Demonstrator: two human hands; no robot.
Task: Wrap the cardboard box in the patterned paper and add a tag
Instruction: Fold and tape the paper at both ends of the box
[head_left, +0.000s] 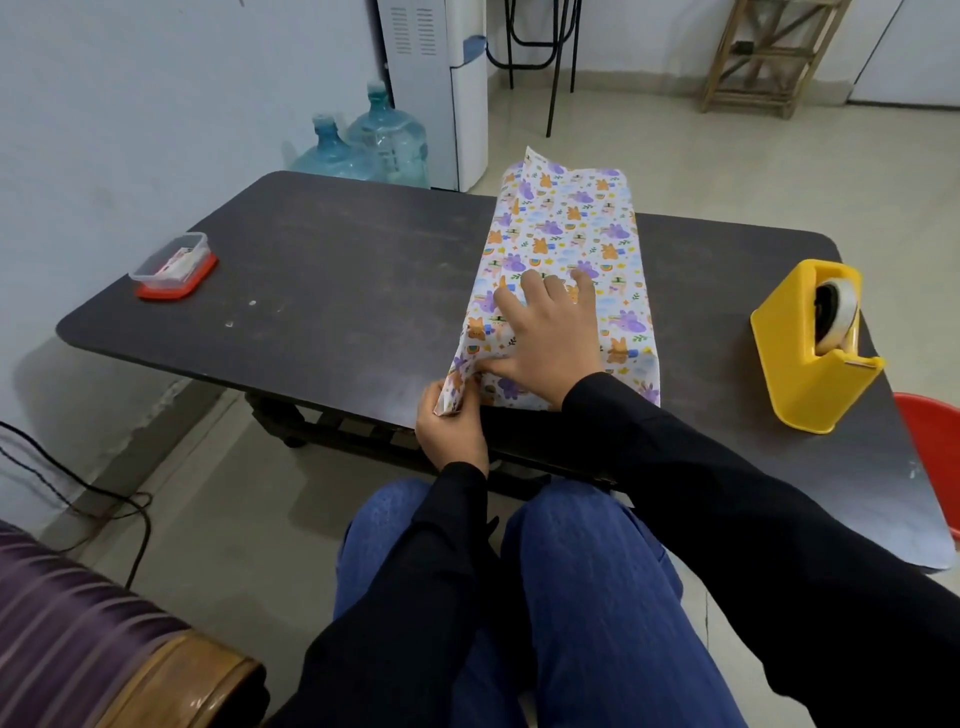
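1. Here we are at the dark, rounded-corner wooden table (322, 270), and a long sheet of white wrapping paper printed with purple and orange cartoon animals (566, 228) runs from the near edge right across to the far edge, just right of centre.
2. The far end of the wrapping paper lifts off the table and curls upward past the far edge.
3. The right hand (550, 343) is flat on top of the paper near its close end. The fingers (535, 286) are straight and spread, pressing down, and the thumb reaches left towards the near-left corner.
4. The left hand (452, 426) is at the table's near edge, thumb and fingers pinching that near-left corner of the paper, which bunches into a small fold between them.
5. The cardboard box is hidden. Only paper shows where the hands are working, so I cannot tell how it lies underneath.
6. Both arms are in black sleeves, and blue-trousered knees sit below the table edge.
7. Off to the right, well apart from the paper, stands a chunky yellow plastic tape dispenser (800, 364) with a roll of tape (836, 317) in its slot.
8. Far left on the table there's a small clear plastic container sitting on a red lid (171, 265), with something pale inside.
9. Behind the table, two blue-tinted water jugs (384, 140) stand on the floor by the wall.
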